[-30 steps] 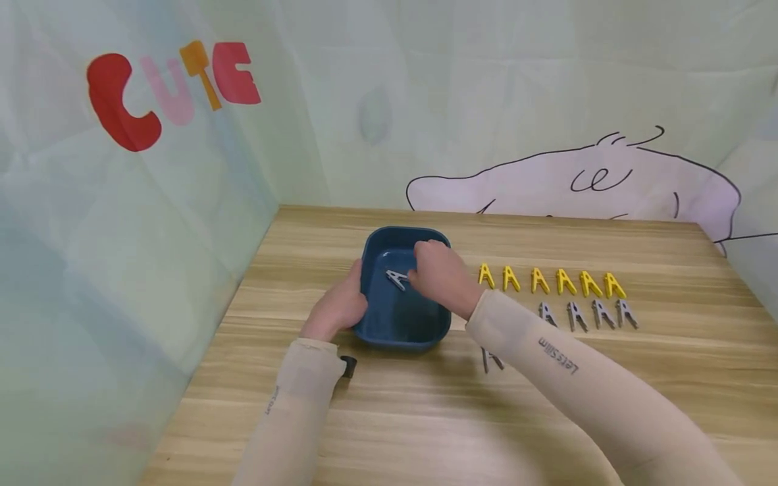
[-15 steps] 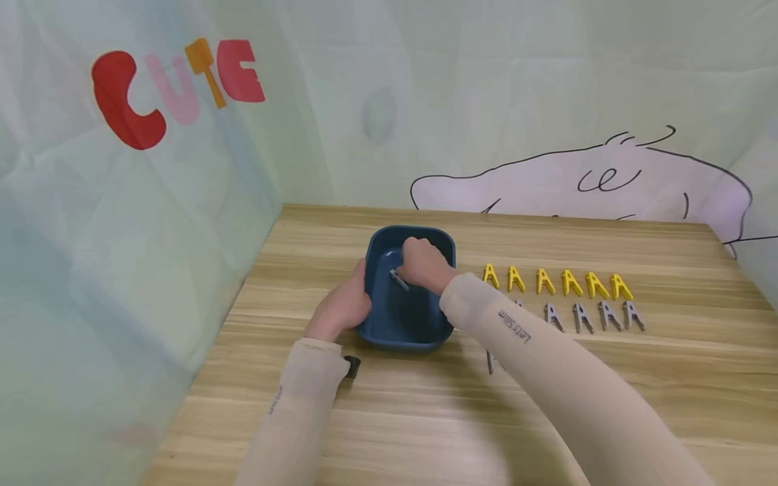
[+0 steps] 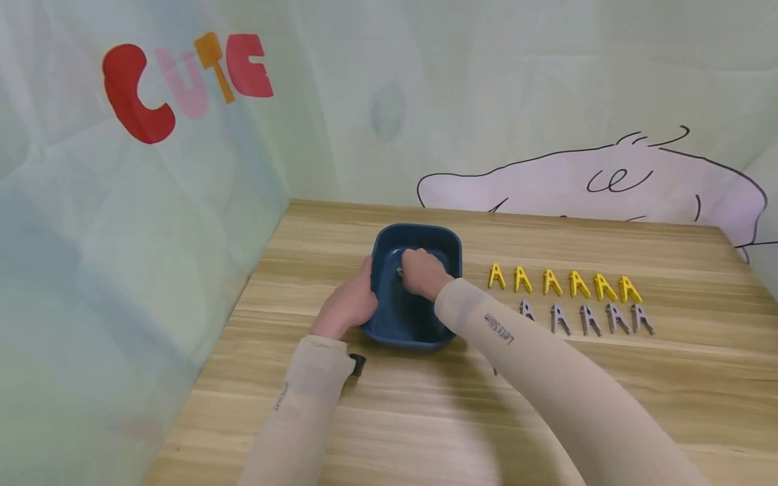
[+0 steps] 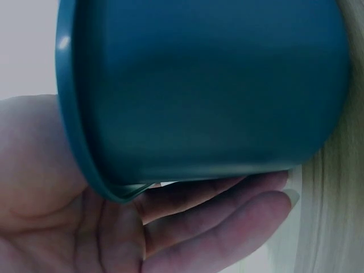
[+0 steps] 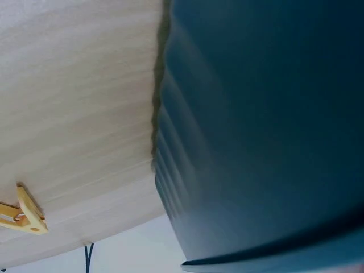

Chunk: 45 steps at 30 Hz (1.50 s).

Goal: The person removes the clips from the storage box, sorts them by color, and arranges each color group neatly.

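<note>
While the left hand [image 3: 348, 304] presses against the outer left wall of the blue tub [image 3: 448, 237], its fingers lie nearly straight and close together along the tub's side, as the left wrist view shows with the palm [image 4: 51, 227] under the rim. That tub stands on the wooden table [image 3: 425, 418], toward its far left part. Reaching down inside the tub, the right hand [image 3: 423, 273] has its fingers curled, and a small grey clip [image 3: 399, 272] peeks out at the fingertips; whether the fingers pinch it or only touch it cannot be told, since the hand covers most of it. To the right of the tub, a row of six yellow clips [image 3: 562, 283] lies on the table, well apart from the hands, with a row of grey clips [image 3: 586, 318] just in front of them. One yellow clip [image 5: 25, 213] shows in the right wrist view beside the tub's outer wall. Behind the table hangs a pale cloth with red and pink letters [image 3: 185, 84] and a drawn cartoon shape [image 3: 608, 185].
</note>
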### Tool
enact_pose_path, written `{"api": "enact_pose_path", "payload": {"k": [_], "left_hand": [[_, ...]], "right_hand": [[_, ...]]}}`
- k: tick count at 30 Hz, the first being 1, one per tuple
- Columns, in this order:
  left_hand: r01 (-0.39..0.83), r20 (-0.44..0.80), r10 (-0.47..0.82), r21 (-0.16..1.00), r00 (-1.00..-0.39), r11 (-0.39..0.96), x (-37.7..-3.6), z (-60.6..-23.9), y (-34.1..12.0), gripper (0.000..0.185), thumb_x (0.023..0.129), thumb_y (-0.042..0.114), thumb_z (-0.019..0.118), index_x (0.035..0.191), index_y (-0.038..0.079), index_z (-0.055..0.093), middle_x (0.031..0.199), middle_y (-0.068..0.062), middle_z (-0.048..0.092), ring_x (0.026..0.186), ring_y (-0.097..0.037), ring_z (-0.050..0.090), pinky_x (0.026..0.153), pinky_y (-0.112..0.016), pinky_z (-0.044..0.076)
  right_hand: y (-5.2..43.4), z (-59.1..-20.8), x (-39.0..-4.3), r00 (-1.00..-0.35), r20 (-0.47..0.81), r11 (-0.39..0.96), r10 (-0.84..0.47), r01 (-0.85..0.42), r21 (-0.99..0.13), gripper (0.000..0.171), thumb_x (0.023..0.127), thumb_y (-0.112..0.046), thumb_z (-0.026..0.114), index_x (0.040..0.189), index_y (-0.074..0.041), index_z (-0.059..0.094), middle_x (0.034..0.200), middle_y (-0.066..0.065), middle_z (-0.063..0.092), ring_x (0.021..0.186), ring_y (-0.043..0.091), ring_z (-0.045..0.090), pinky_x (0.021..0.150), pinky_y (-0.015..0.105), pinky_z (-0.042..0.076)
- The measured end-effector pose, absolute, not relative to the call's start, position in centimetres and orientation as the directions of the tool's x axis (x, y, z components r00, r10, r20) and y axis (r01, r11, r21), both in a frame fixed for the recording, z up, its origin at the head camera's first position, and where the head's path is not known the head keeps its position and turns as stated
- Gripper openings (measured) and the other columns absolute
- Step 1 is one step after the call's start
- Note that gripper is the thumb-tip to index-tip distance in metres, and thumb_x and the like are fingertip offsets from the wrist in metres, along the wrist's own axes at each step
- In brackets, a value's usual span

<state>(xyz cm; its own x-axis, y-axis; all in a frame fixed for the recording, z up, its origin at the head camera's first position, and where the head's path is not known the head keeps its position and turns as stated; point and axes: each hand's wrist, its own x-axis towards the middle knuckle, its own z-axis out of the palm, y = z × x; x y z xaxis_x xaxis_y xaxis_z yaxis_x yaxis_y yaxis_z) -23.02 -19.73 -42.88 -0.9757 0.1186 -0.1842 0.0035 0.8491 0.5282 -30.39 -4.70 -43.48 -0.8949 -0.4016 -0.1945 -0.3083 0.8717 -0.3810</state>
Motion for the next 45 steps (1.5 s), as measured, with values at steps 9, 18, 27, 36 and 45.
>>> {"api": "enact_pose_path", "payload": {"k": [9,18,27,36,45], "left_hand": [[-0.021,-0.21,0.108,0.531,-0.972,0.847,-23.1,-42.8,-19.4,0.075,0.095,0.007,0.042,0.159,0.005,0.004,0.077,-0.011,0.055,0.053,-0.02,0.05,0.051,-0.033,0.041],[-0.01,-0.204,0.114,0.522,-0.972,0.853,-23.3,-42.9,-19.3,0.076,0.095,0.007,0.044,0.159,0.004,0.003,0.082,-0.013,0.057,0.054,-0.021,0.052,0.052,-0.034,0.042],[-0.015,-0.215,0.115,0.523,-0.97,0.852,-23.3,-42.8,-19.3,0.076,0.095,0.008,0.042,0.159,0.005,0.001,0.089,-0.016,0.06,0.055,-0.022,0.052,0.053,-0.035,0.042],[-0.003,-0.2,0.122,0.531,-0.972,0.847,-23.3,-42.9,-19.4,0.075,0.094,0.006,0.039,0.159,0.005,0.001,0.107,-0.02,0.061,0.054,-0.022,0.051,0.052,-0.035,0.042],[-0.026,-0.222,0.111,0.535,-0.969,0.845,-23.3,-43.1,-19.4,0.075,0.095,0.007,0.037,0.159,0.007,-0.002,0.1,-0.019,0.061,0.052,-0.02,0.048,0.051,-0.034,0.042]], "right_hand": [[-3.7,-43.3,-30.2,-0.902,-0.202,0.868,-0.381,-0.274,-0.413,0.017,0.09,-0.005,0.063,0.073,-0.004,0.062,0.062,0.004,0.051,0.057,0.018,0.059,0.054,0.027,0.048],[-2.2,-41.5,-29.2,-0.91,-0.13,0.832,-0.393,-0.292,-0.472,0.04,0.091,-0.017,0.066,0.125,0.002,0.059,0.098,0.012,0.066,0.081,0.023,0.064,0.076,0.037,0.055],[0.0,-39.8,-27.5,-0.896,-0.099,0.786,-0.433,-0.321,-0.528,0.05,0.091,-0.015,0.062,0.138,-0.001,0.055,0.077,0.01,0.066,0.053,0.016,0.055,0.058,0.03,0.05],[3.5,-37.8,-25.1,-0.913,-0.064,0.764,-0.403,-0.297,-0.573,0.049,0.092,-0.012,0.061,0.139,-0.001,0.054,0.065,0.007,0.063,0.045,0.013,0.047,0.048,0.025,0.043],[6.8,-37.8,-23.1,-0.932,-0.003,0.761,-0.362,-0.294,-0.578,0.047,0.088,-0.008,0.06,0.134,0.001,0.057,0.05,-0.001,0.044,0.039,0.011,0.035,0.04,0.024,0.027]]}}
